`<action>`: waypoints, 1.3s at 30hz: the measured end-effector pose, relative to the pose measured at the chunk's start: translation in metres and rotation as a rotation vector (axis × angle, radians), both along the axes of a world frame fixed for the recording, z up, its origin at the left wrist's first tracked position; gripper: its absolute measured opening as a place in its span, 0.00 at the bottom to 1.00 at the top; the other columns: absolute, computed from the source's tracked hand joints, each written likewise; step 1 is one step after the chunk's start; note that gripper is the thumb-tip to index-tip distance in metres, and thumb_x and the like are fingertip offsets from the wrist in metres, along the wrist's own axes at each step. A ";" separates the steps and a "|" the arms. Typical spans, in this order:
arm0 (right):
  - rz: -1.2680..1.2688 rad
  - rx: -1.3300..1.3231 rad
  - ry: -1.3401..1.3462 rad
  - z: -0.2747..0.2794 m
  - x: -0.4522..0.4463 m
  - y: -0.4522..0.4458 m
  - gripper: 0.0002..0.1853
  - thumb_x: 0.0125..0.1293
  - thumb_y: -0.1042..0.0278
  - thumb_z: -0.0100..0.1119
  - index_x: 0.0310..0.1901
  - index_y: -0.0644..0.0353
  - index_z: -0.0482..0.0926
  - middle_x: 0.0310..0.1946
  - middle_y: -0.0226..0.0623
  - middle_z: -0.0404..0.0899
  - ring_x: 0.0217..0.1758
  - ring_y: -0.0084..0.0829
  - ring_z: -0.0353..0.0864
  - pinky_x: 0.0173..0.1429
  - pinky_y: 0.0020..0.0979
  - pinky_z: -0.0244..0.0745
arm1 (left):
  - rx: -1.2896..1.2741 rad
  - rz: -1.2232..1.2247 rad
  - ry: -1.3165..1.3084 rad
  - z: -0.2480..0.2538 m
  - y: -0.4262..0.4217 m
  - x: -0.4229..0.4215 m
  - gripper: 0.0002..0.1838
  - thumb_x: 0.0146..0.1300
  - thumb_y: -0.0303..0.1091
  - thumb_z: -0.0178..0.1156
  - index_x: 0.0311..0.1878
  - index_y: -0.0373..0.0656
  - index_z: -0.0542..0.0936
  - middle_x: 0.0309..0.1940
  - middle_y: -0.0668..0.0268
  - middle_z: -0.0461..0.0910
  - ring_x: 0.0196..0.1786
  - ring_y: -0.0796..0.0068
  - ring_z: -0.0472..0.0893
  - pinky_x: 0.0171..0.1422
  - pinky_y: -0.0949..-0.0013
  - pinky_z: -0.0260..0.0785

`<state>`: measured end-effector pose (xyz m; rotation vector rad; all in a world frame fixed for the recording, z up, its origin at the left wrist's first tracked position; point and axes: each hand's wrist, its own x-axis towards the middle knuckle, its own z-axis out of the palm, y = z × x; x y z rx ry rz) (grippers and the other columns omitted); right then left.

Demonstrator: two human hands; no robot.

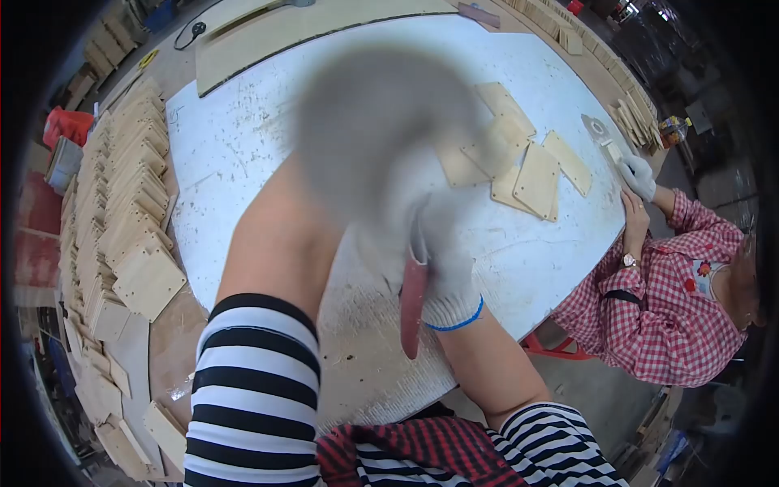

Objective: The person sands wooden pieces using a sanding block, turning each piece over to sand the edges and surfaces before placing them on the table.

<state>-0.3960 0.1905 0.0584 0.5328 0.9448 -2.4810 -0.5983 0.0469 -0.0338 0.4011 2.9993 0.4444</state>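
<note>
My right hand [446,272] wears a white knitted glove with a blue cuff edge. It is closed around a reddish-brown sandpaper strip [413,312], whose free end hangs down toward me. A round grey blur [373,122] covers the middle of the view. My left forearm [280,227], in a black-and-white striped sleeve, reaches up into that blur, so the left hand's fingers are hidden. Whatever lies between the two hands cannot be made out. Just beyond the right hand, several thin wooden plates [535,180] with small corner holes lie loosely overlapped on the white tabletop [235,162].
Long rows of stacked wooden plates [134,219] line the left side. A larger board [268,40] lies at the far edge. At right a co-worker in a checked shirt [673,300] has a gloved hand [637,177] at the table edge. More plates [637,122] stand behind.
</note>
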 end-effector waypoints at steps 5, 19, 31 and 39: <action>0.092 0.019 0.235 0.004 -0.001 -0.003 0.22 0.65 0.40 0.49 0.41 0.54 0.72 0.28 0.28 0.72 0.26 0.25 0.73 0.26 0.23 0.69 | -0.027 -0.150 0.038 0.033 0.007 0.039 0.23 0.54 0.37 0.59 0.56 0.46 0.74 0.51 0.55 0.72 0.56 0.54 0.72 0.56 0.50 0.65; 0.292 -0.115 0.553 0.043 0.035 0.022 0.14 0.69 0.57 0.50 0.43 0.60 0.75 0.35 0.34 0.77 0.34 0.26 0.77 0.37 0.26 0.73 | 0.305 0.551 0.354 0.111 -0.059 0.430 0.23 0.58 0.41 0.57 0.56 0.42 0.74 0.51 0.55 0.76 0.53 0.56 0.75 0.55 0.62 0.69; 0.746 0.446 0.812 -0.002 0.137 -0.037 0.17 0.66 0.63 0.53 0.51 0.66 0.74 0.41 0.34 0.77 0.40 0.19 0.75 0.43 0.23 0.72 | 0.076 0.853 0.499 0.028 -0.043 0.529 0.19 0.54 0.39 0.59 0.49 0.42 0.77 0.44 0.55 0.79 0.43 0.54 0.79 0.45 0.57 0.73; 0.857 0.854 0.925 0.009 0.190 -0.072 0.18 0.62 0.61 0.57 0.48 0.65 0.77 0.40 0.38 0.80 0.43 0.27 0.78 0.50 0.29 0.72 | 0.259 0.746 0.595 0.062 -0.047 0.579 0.18 0.50 0.33 0.64 0.44 0.38 0.77 0.39 0.55 0.80 0.39 0.59 0.80 0.43 0.61 0.72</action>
